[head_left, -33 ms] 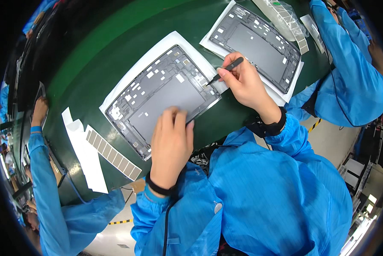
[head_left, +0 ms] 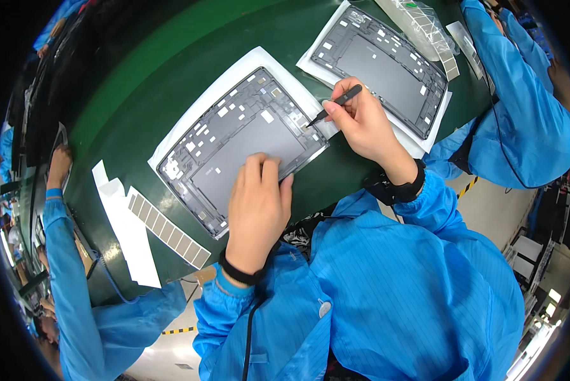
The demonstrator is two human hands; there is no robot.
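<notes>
A dark grey tablet housing (head_left: pixel 250 149), dotted with small white pads, lies tilted on a white sheet (head_left: pixel 202 93) on the green table. My right hand (head_left: pixel 370 130) pinches black tweezers (head_left: pixel 346 95) between thumb and fingers. Their tip touches or hovers just over the housing's right end, beside small tan and white pieces; whether anything is in the tip is too small to tell. Across the near edge of the housing rests my left hand (head_left: pixel 256 206), its thumb apart from the bent fingers, with nothing visible in it. That hand covers part of the edge.
A second housing (head_left: pixel 380 73) lies on white sheeting at the upper right, near a clear plastic bag (head_left: pixel 418 25). White paper (head_left: pixel 130 238) and a strip of grey stickers (head_left: pixel 167 227) sit left of my left hand. Blue-sleeved people work on both sides.
My left hand has shifted slightly up and to the right along the near edge of the housing. My right hand and the tweezers hold their place.
</notes>
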